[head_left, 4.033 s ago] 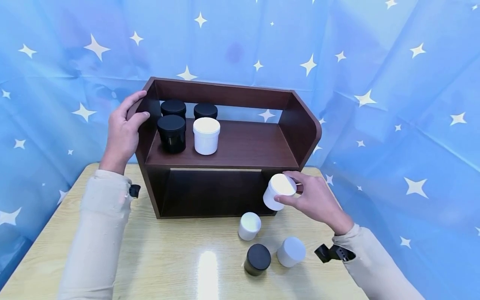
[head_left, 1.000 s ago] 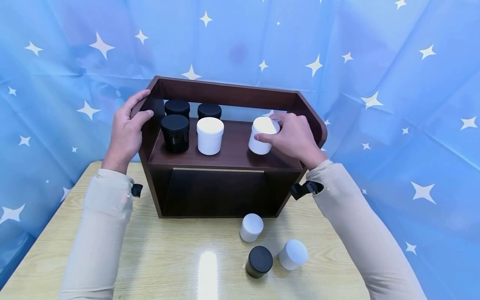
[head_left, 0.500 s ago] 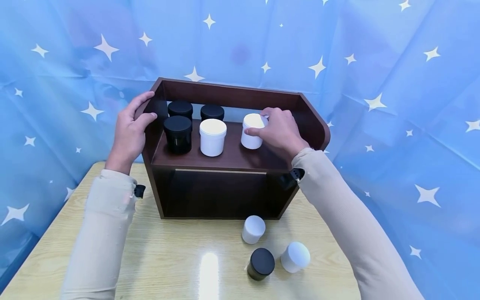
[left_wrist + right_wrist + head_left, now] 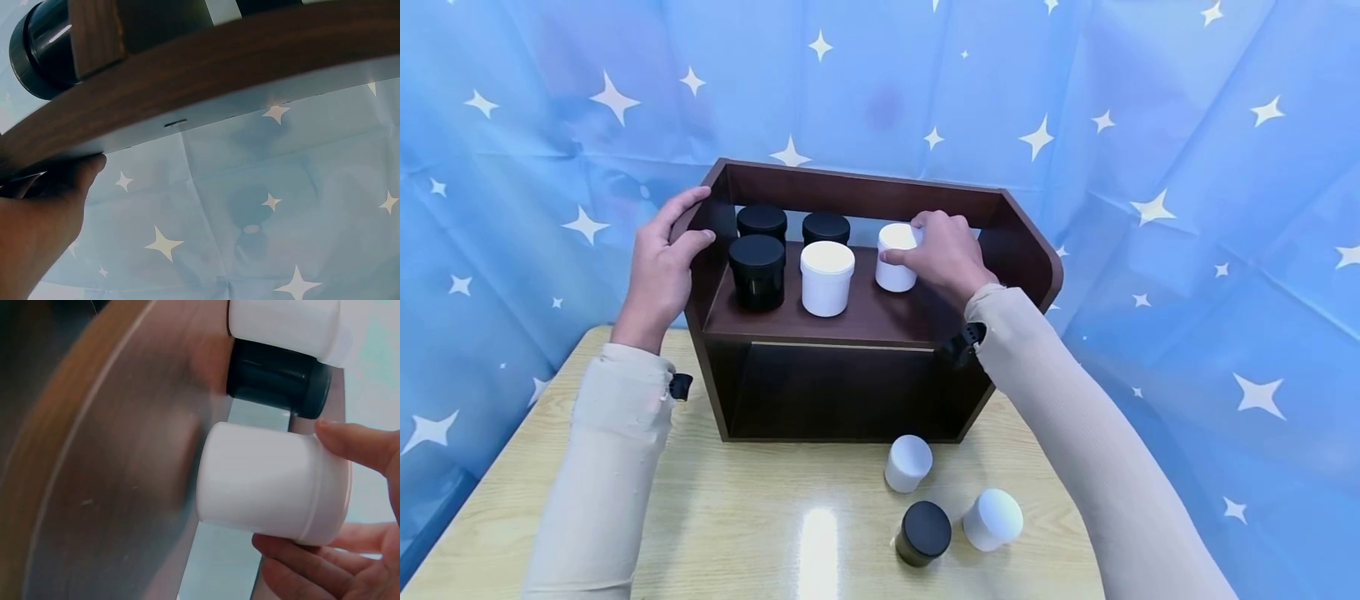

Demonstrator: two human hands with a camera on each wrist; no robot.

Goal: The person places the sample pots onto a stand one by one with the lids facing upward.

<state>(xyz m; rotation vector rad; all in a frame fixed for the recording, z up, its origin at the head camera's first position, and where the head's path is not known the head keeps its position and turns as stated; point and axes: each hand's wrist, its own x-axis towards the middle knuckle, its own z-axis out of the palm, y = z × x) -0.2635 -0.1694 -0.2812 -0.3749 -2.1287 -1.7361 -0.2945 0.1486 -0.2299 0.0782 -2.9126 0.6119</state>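
Observation:
My right hand (image 4: pixel 947 257) pinches a white lidded jar (image 4: pixel 892 271) near its lid, thumb on one side and fingers on the other. The jar is upright over the right half of the shelf unit's upper board (image 4: pixel 865 321); whether its base touches the board I cannot tell. In the right wrist view, the held jar (image 4: pixel 262 481) is beside a black jar (image 4: pixel 275 378). My left hand (image 4: pixel 658 271) grips the left side panel (image 4: pixel 709 250) of the dark brown shelf unit. Left of the held jar stand another white jar (image 4: pixel 826 283) and several black jars (image 4: pixel 757 275).
On the wooden table (image 4: pixel 737 517), in front of the unit, stand a small white jar (image 4: pixel 908 463), a black jar (image 4: pixel 923 533) and another white jar (image 4: pixel 992 520). Below the upper board is a lower compartment (image 4: pixel 842 392). A blue star-patterned curtain (image 4: pixel 880 100) hangs behind.
My right hand has lifted the white jar from the unit's lower right corner to above the upper board, then moved it left and back. My left hand keeps its grip on the side panel.

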